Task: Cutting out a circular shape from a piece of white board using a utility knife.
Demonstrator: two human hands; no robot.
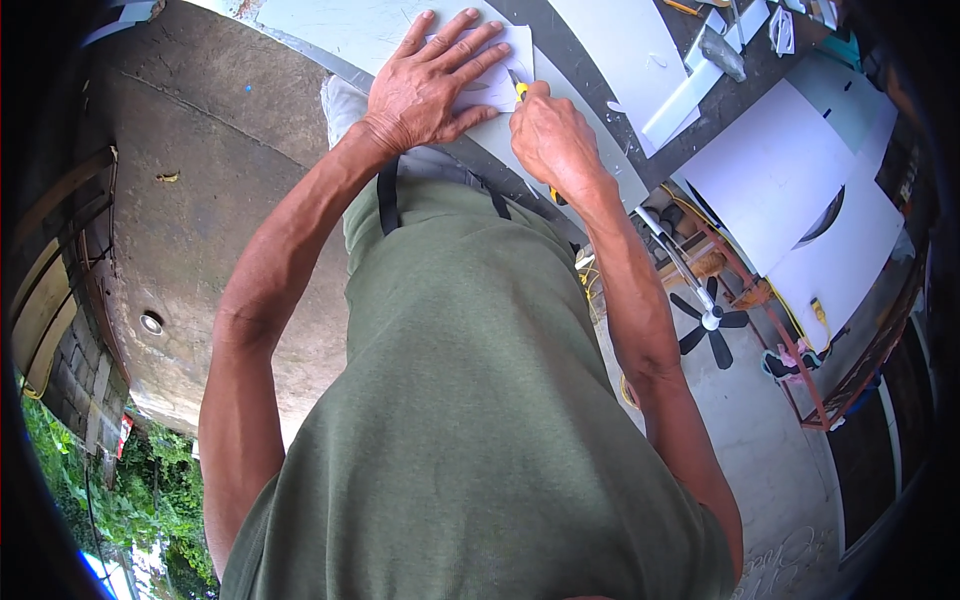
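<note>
Left hand [425,85]: my palm is flat, fingers spread, pinning the white sheet [500,75] to the bench [330,25].
Right hand [550,135]: fisted around the yellow utility knife [521,91], tip at the sheet's right edge.
Cut: under way, I judge; length done hidden by my hands.
Left: finishing that edge.
Nearby: white panels [780,170] well apart.

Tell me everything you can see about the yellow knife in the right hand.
The knife looks like a slim utility cutter with a yellow body, seemingly plastic. Most of it is hidden inside the right hand, which is closed around it; only a short yellow tip shows above the knuckles and a bit of yellow and black below the wrist. The tip points at the white paper on the pale sheet, which the left hand presses flat. The blade itself cannot be made out.
</note>
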